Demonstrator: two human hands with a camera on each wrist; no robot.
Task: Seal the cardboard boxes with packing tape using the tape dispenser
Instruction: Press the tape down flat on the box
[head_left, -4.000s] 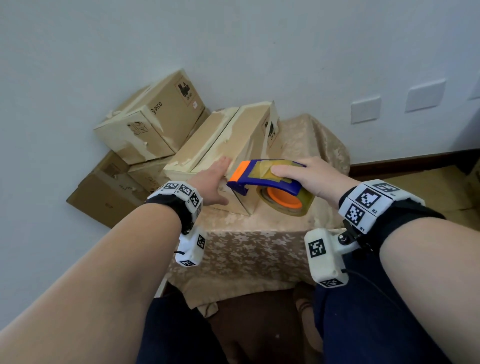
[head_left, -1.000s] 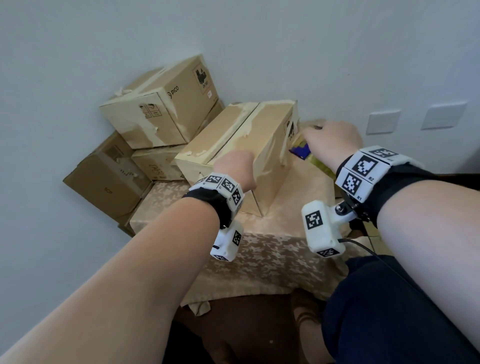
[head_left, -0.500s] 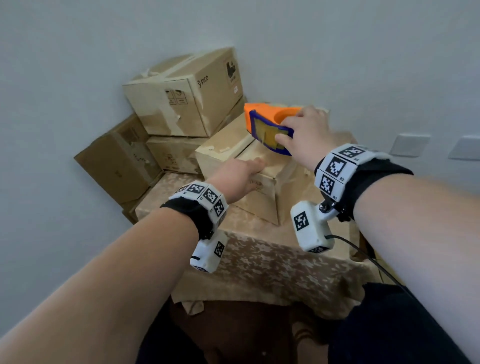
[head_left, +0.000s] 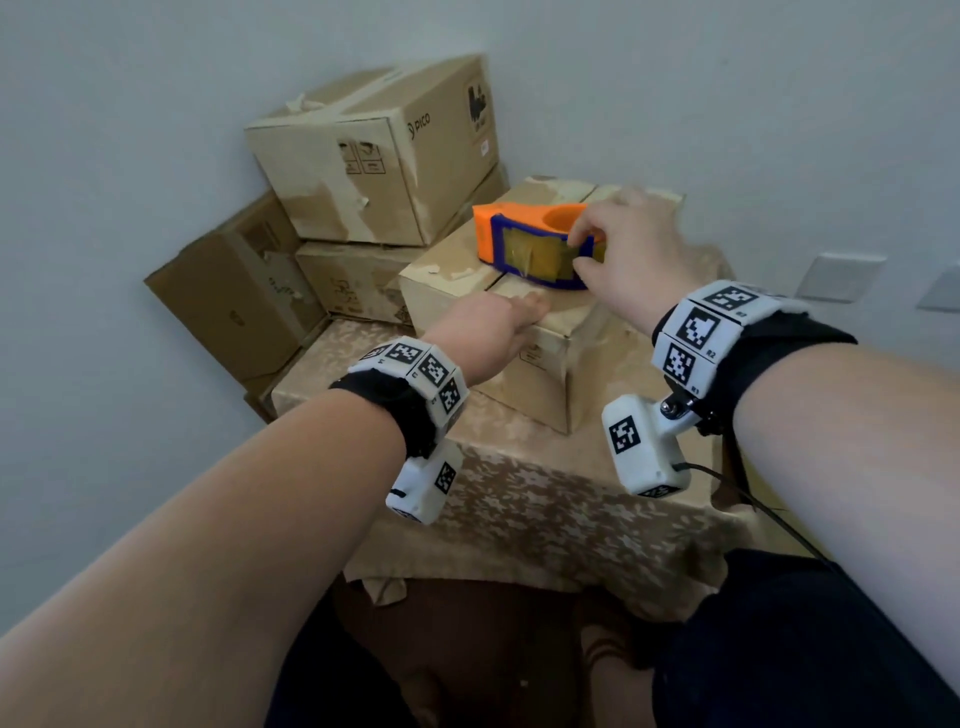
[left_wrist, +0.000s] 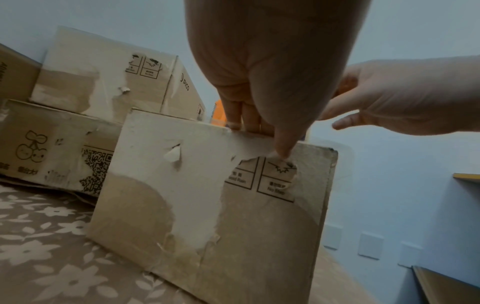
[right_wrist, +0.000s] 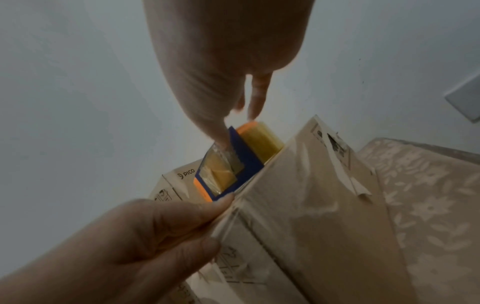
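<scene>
A worn cardboard box (head_left: 550, 374) stands on the table, its top flaps meeting in a seam. On its top lies the orange and blue tape dispenser (head_left: 519, 244), its yellowish tape facing me. My right hand (head_left: 618, 244) pinches the dispenser's right end between thumb and forefinger; in the right wrist view the thumb lies on the blue frame of the dispenser (right_wrist: 233, 164). My left hand (head_left: 498, 322) rests on the box's near top edge. In the left wrist view, the left hand (left_wrist: 259, 61) has straight fingers on the top and its thumb on the front face of the box (left_wrist: 207, 205).
Three more boxes are stacked against the wall at the back left: a PICO box (head_left: 374, 156) on top, one below (head_left: 343, 280), one leaning (head_left: 239, 291). A floral cloth covers the small table (head_left: 519, 493). Wall sockets (head_left: 841, 275) are at the right.
My right hand has brought the dispenser from beside the box's right side up over it and set it down on the top. The left hand has stayed on the near edge.
</scene>
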